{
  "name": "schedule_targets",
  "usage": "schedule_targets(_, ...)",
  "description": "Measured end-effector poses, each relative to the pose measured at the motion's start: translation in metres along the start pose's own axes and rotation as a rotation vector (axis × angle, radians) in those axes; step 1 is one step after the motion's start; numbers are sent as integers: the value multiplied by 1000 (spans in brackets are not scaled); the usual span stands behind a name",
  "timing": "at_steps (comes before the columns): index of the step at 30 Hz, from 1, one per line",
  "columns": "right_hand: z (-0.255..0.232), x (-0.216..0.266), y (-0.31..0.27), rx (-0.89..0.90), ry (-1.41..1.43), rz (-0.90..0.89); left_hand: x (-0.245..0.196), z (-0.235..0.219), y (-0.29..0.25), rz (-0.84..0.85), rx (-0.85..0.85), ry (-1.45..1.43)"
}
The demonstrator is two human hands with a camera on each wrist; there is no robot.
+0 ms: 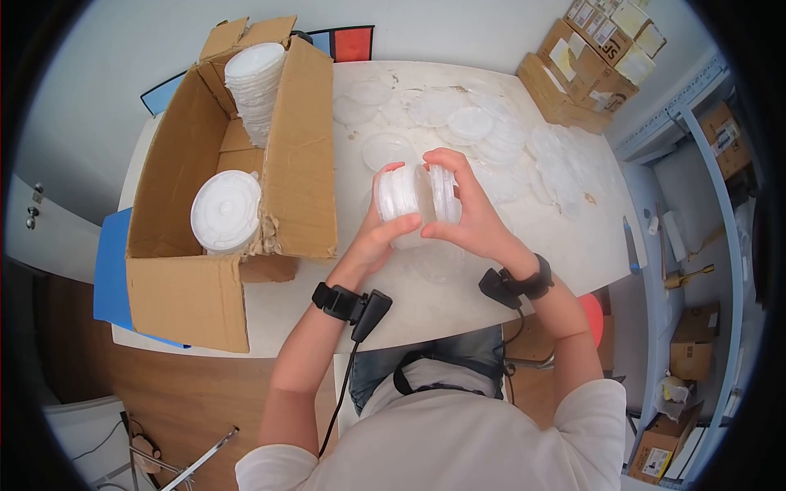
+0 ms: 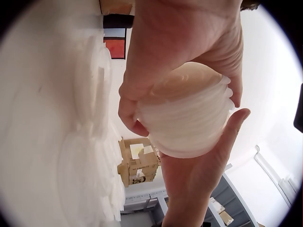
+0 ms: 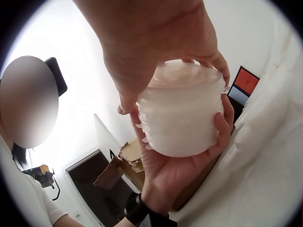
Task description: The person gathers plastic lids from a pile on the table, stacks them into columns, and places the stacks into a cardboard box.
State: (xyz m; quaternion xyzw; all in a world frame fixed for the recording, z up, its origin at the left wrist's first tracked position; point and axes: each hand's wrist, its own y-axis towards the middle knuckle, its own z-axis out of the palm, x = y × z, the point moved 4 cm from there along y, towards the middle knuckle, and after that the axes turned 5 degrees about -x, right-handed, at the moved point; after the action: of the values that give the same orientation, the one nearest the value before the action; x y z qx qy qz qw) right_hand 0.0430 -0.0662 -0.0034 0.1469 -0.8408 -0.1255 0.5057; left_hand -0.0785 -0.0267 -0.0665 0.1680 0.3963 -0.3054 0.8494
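Held up over the table are round translucent plastic lids, stacked on their sides. My left hand [image 1: 381, 236] grips the thicker stack of lids [image 1: 399, 195] between thumb and fingers. At its right end, my right hand [image 1: 476, 214] holds a thinner stack of lids [image 1: 444, 193] by the rims, thumb at the near side and fingers at the far side. In the head view a narrow gap shows between the two stacks near the top. Seen from the right wrist, the lids [image 3: 182, 116] lie between both hands, their rims layered along the side.
On the left stands an open cardboard box [image 1: 304, 155] with a tall lid stack [image 1: 255, 86] and another stack [image 1: 226, 211] inside. Loose clear lids [image 1: 471, 123] spread over the back of the white table [image 1: 573, 258]. A taped carton [image 1: 581, 74] sits at the back right, and a blue cutter [image 1: 630, 245] near the right edge.
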Motion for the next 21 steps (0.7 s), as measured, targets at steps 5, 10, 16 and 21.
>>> schedule_targets(5,13,9,-1,121,-188,-121,8,-2,0,-59,62,64)
schedule_targets(10,20,5,-8,109,-245,-136,-3,12,-8,-86,30,70)
schedule_targets(16,-1,1,0,174,300,33,1,1,-7,-53,-12,-81)
schedule_targets(21,1,11,0,192,-55,-98,3,0,-7,-59,0,-31)
